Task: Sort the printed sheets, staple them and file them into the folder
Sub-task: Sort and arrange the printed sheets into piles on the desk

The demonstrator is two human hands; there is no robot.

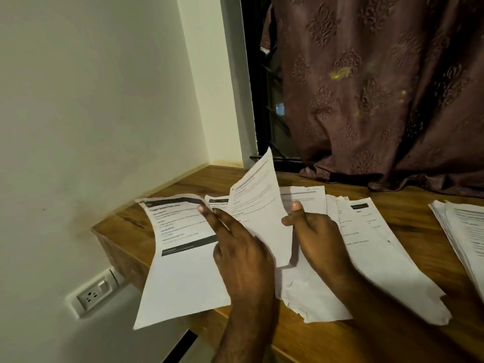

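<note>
Both forearms come in from the bottom of the frame. Left hand (237,247) lies at centre with straight fingers pressed flat on a printed sheet (180,247) that overhangs the near-left edge of the wooden desk (327,339). Right hand (315,231), just right of centre, pinches a single lifted sheet (258,205) between thumb and fingers, so that the page stands up, tilted, between the two hands.

I'd judge this to be the sorting step: pages are spread in loose overlapping groups, nothing looks stapled, and I can see neither stapler nor folder anywhere in view. More printed sheets (372,244) fan out under and beyond the right wrist, and a thicker stack (466,231) sits at the right edge of the frame, apart from them.

Next, I think, the lifted page has to be read by its heading and laid on the pile it matches, with the left hand holding that pile steady.

What could get in the way: the overhanging sheet may slide off the desk once the pressing hand lifts, and the ragged, overlapping edges will need squaring before any stapling. A brown patterned curtain (379,87) hangs at upper right, its hem resting on the desk behind the papers. A wall socket (95,293) sits low at left.
</note>
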